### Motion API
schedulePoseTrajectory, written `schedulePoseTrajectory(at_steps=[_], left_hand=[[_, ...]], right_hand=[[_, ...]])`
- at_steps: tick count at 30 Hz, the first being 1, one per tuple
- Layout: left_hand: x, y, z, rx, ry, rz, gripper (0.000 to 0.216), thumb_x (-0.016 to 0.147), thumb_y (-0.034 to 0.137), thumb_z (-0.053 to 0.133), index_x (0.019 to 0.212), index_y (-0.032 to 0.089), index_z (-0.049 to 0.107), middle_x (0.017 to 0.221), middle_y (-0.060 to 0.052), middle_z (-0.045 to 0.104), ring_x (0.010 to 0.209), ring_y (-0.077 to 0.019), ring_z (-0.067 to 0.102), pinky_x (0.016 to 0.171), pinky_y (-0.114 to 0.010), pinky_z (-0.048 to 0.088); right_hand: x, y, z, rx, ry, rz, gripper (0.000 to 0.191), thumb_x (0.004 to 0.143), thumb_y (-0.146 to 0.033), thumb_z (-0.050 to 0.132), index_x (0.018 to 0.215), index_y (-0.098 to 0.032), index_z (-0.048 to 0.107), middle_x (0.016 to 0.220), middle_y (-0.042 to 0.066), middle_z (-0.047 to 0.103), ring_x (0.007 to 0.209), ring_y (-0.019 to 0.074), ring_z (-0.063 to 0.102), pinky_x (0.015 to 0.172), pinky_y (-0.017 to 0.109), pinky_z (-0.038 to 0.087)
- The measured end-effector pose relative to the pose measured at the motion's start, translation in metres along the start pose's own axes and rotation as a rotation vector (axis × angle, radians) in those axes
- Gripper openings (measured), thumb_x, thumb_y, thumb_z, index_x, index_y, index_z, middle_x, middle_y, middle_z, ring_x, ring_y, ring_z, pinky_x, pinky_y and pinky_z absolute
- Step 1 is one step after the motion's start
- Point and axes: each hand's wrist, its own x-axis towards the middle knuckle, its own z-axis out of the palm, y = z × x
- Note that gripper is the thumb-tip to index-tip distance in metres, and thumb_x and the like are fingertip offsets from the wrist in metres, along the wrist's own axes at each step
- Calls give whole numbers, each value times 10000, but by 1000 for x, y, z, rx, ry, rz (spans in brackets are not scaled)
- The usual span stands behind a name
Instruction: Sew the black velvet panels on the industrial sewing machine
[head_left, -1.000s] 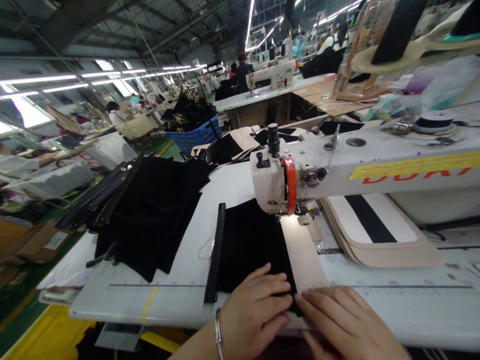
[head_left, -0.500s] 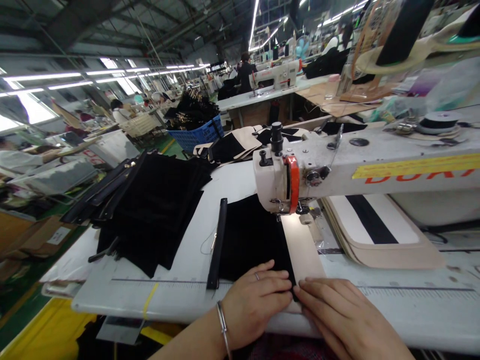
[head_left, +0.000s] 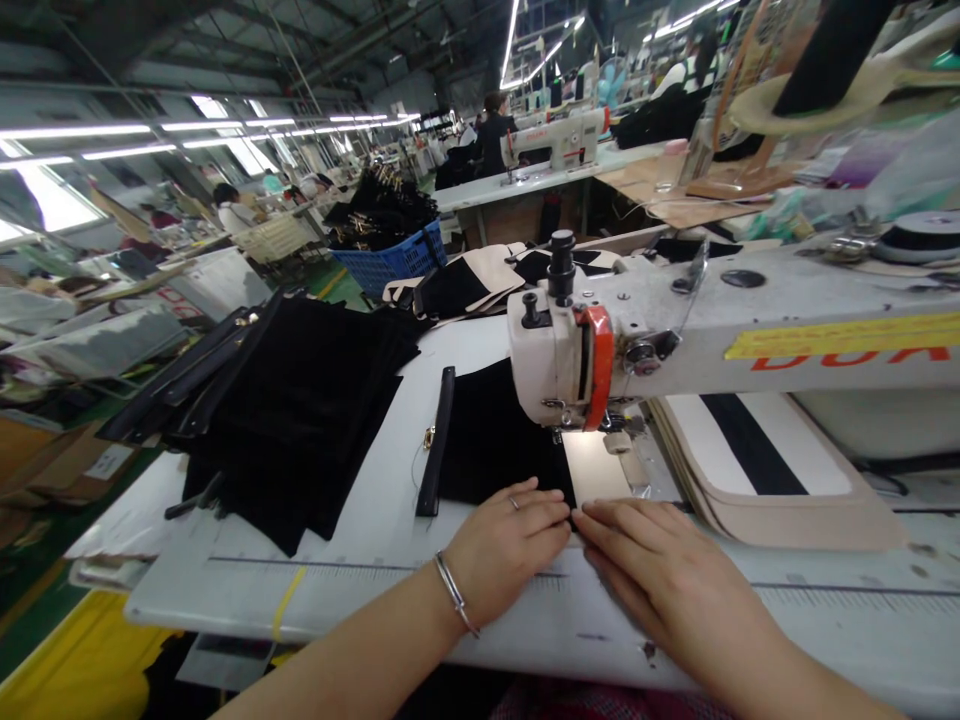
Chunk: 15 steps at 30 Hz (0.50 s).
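Note:
My left hand (head_left: 504, 545) lies flat, fingers together, on the near edge of a black fabric piece (head_left: 495, 440) with a zipper strip (head_left: 437, 440) along its left side. My right hand (head_left: 660, 575) lies flat beside it on a beige panel (head_left: 596, 468) joined to the black piece. The fingertips of both hands meet at the seam. Piece and panel run under the head of a white sewing machine (head_left: 570, 350) with a red-orange guard.
A stack of black fabric pieces (head_left: 300, 410) with zippers lies on the left of the white table (head_left: 360, 590). Beige-and-black striped panels (head_left: 757, 460) sit under the machine arm. A blue basket (head_left: 397, 262), other machines and people stand behind.
The black piece and beige panel have moved away from me, further under the machine head. Both hands moved forward with them, away from the table's front edge.

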Motion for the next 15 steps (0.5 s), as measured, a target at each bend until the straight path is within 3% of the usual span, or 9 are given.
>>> schedulePoseTrajectory(at_steps=[15], left_hand=[[27,-42,2,3,-20,7,208,928,98,455,1057,144,611,1148,-51,636,1170,-151,541,1100,-314,374]], right_hand=[[36,23,5,-23,-44,71,358,920,-284,458,1261,-216,544,1160,61,586,1060,224,514,934,424,424]])
